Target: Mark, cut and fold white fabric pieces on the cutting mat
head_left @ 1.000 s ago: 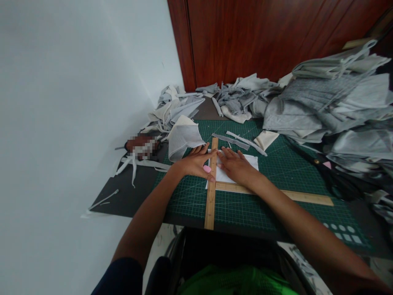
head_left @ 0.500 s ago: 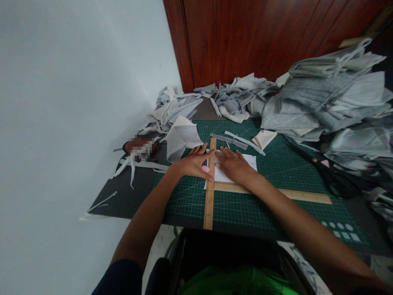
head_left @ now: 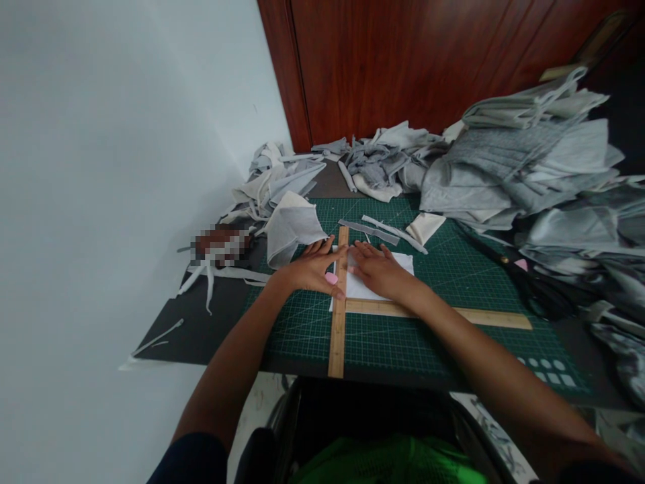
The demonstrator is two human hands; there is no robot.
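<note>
My left hand [head_left: 312, 267] is spread open, its thumb and forefinger touching the upright wooden ruler [head_left: 336, 339]. In the gap between that thumb and forefinger is a small pink piece [head_left: 331, 277] that looks like tailor's chalk; whether it touches the hand I cannot tell. My right hand [head_left: 375, 267] lies flat on a white cloth piece [head_left: 404, 264], fingers stretched toward the ruler. A second wooden ruler [head_left: 484, 317] runs sideways along the cloth's lower part, meeting the first at a right angle, partly behind my right forearm. Both rulers lie on a green cutting mat [head_left: 398, 343].
Large black scissors [head_left: 527, 286] lie at the right. Grey and white fabric is heaped at the back right [head_left: 508, 168], with scraps [head_left: 282, 175] at the back left. A pale folded cloth [head_left: 292, 225] stands beside my left hand. Thin strips [head_left: 396, 232] lie beyond the hands.
The camera view has turned slightly, so everything appears a little farther left. Both hands stay in the same place on the ruler and cloth.
</note>
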